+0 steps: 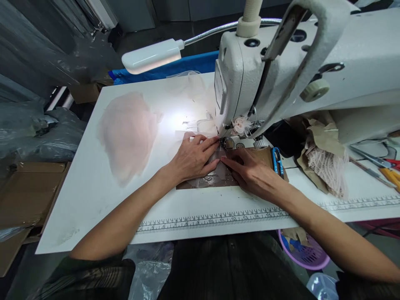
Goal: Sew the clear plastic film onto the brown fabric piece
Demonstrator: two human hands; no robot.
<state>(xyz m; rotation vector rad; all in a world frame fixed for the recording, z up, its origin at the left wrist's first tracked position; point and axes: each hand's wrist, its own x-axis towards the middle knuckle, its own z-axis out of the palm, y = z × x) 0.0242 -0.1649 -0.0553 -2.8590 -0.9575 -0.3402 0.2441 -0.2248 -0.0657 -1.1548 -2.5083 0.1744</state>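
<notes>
My left hand (192, 158) lies flat on a thin, sheer piece of fabric (208, 177), fingers stretched toward the presser foot (225, 143) of the white sewing machine (281, 75). My right hand (253, 171) presses flat on the same fabric just right of the needle, fingers pointing left. The fabric lies over a brown patch of the table in front of the needle. Both hands hold the fabric down; neither grips anything.
A pile of pale pink sheer pieces (128, 133) lies at the left of the white table (93, 187). A gooseneck lamp (151, 56) shines down. Blue thread snips (277, 160), pink lace trim (328, 168), scissors (375, 160), a ruler strip (215, 219) and a purple basket (308, 254) are nearby.
</notes>
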